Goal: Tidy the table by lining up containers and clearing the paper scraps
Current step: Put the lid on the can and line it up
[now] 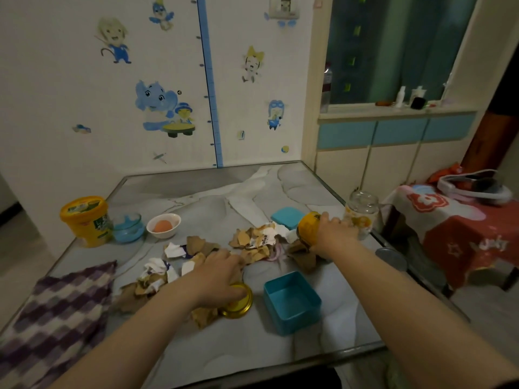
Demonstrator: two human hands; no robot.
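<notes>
The yellow-lidded jar (309, 230) is gripped by the right hand (334, 234) near the table's right edge (393, 256), just beside an empty glass jar (362, 211) that could easily get knocked off. A gold lid (238, 301) is pinned by the left hand (219, 273) among paper scraps (252, 242), which might get scattered.

A purple checked cloth (56, 310) lies at the table's near left corner, cartoon stickers (157, 105) dot the wall, and a red-draped side table (463, 234) stands right.
</notes>
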